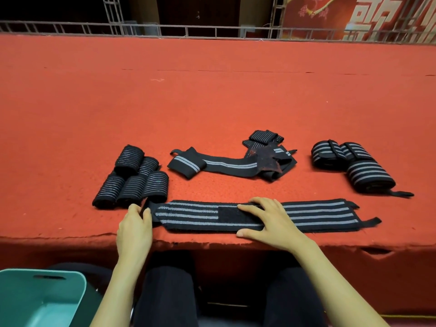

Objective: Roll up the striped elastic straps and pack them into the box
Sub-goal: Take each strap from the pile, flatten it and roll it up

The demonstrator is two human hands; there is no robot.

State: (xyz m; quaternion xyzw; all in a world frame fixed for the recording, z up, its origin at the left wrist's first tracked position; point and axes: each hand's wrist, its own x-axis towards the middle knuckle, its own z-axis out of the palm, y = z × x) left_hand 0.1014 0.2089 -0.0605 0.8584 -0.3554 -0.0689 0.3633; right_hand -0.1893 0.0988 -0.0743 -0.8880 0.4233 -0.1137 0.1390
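The left hand (135,226) pinches the end of the flat strap (316,215) while the right hand (271,220) presses it, fingers spread.

Red felt-covered platform (212,90), metal railing (215,31) and red banner (318,17) behind.
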